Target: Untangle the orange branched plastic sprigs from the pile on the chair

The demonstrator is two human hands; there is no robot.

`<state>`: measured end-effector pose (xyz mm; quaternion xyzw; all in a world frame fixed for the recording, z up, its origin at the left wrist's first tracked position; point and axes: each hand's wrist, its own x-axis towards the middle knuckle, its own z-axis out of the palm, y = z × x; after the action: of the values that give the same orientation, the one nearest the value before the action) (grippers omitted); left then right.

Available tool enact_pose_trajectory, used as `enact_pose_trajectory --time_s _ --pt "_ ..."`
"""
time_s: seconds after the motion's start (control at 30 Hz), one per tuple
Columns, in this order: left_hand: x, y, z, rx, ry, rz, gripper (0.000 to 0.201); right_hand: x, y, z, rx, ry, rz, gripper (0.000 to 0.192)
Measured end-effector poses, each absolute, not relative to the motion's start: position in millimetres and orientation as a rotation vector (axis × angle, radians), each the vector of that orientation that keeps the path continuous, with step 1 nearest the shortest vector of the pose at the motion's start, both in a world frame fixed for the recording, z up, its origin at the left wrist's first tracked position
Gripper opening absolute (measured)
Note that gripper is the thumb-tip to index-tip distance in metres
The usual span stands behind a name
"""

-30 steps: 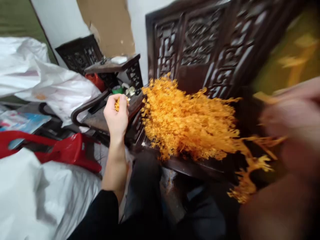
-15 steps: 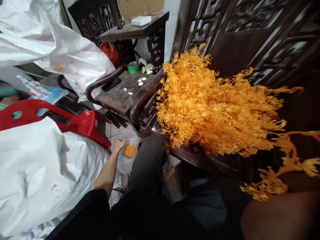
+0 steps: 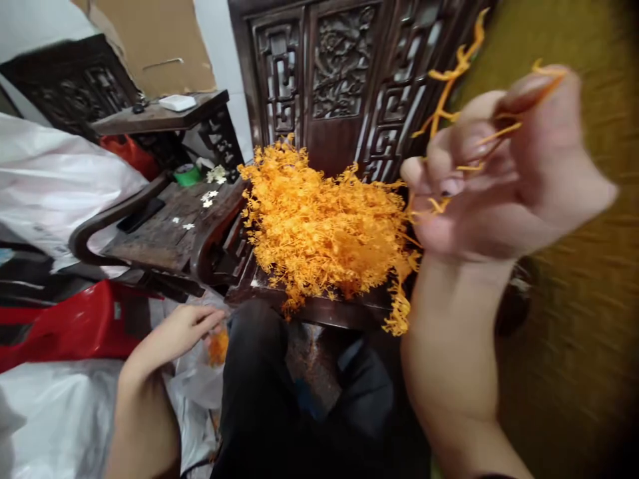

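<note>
My right hand (image 3: 484, 159) is raised at the upper right, its fingers closed around thin, branching orange artificial flower stems (image 3: 456, 73). Bits of orange poke out between the fingers. Low on the left, my left hand (image 3: 192, 326) hangs over a clear plastic bag (image 3: 192, 379), fingers loosely stretched and nothing visible in them. Small orange pieces (image 3: 218, 347) show inside that bag, partly behind the hand. In front of my knees, a big heap of orange artificial flowers (image 3: 319, 226) lies on a dark wooden seat (image 3: 319, 311), some sprigs drooping over its front edge.
To the left stands a carved wooden chair (image 3: 144, 243) bearing a roll of green tape (image 3: 187, 174), a dark phone and small white flowers. A red plastic chair (image 3: 80, 319) and large white sacks (image 3: 54, 419) crowd the left side. A carved backrest (image 3: 344, 66) rises behind the heap.
The view has swung right. My right hand has come up into sight, gripping orange stems that stuck out from the heap's right side. My left hand stays by the plastic bag.
</note>
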<state>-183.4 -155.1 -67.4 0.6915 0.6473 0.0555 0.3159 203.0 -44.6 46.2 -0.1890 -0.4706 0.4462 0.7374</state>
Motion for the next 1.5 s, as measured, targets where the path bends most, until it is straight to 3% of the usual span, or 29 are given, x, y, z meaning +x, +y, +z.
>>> enact_pose_trajectory --time_s 0.13,0.27,0.37,0.4,0.67,0.83,0.93,1.13,1.5 --pt "-95 -122 -8 2.164 1.358 0.680 0.033 193 -39 51 -0.255 -1.074 1.003 0.024" --pt "2 -62 11 2.336 1.033 0.955 0.059 186 -38 41 -0.468 -1.244 0.835 0.032" --pt "41 -23 16 2.306 0.898 0.901 0.012 186 -36 35 -0.547 -1.257 0.783 0.037" --pt "46 -12 19 2.219 0.878 0.900 0.009 187 -35 34 -0.571 -1.277 0.764 0.040" --pt "27 25 31 1.485 0.717 1.263 0.017 206 -36 34 -0.716 -1.340 0.527 0.049" --pt "21 28 23 1.511 0.570 1.334 0.028 195 -18 18 -0.792 -1.533 0.856 0.059" --pt "15 28 24 1.645 0.632 1.397 0.026 190 -16 16 -0.882 -1.652 0.955 0.045" --pt "3 18 28 1.697 0.746 1.008 0.046 193 -19 22 -0.943 -1.432 0.795 0.037" --pt "10 7 25 1.741 0.721 1.064 0.027 193 -18 19 -0.805 -1.362 0.935 0.039"
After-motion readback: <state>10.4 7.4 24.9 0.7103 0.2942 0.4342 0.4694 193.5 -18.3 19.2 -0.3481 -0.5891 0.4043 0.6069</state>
